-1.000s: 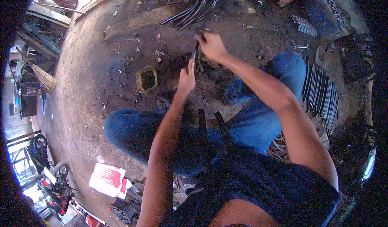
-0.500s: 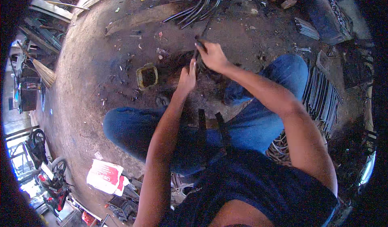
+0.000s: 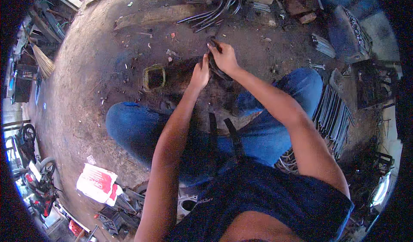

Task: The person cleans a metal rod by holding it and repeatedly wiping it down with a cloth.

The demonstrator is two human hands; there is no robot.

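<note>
Out in front of my crossed legs, both hands come together over the dirt floor. My right hand (image 3: pixel 224 59) is closed around a dark rod-like piece (image 3: pixel 211 41), whose top end sticks out past the fingers. Just below and to its left, my left hand (image 3: pixel 200 74) is closed against the lower part of the same piece, the thumb pointing up along it. The exact kind of piece is too dark to make out. A square yellowish tub (image 3: pixel 154 77) with dark contents stands left of my left hand.
Curved metal rods (image 3: pixel 219 9) lie beyond my hands, beside a long flat board (image 3: pixel 150 17). Straight rods (image 3: pixel 331 113) are laid out by my right knee. A wrench (image 3: pixel 317 65), a straw broom (image 3: pixel 42 61) and a red-and-white sack (image 3: pixel 97 184) lie around.
The view has shifted slightly, so the floor things sit in different places. Both hands stay together on the dark piece, its angle looking a little different.
</note>
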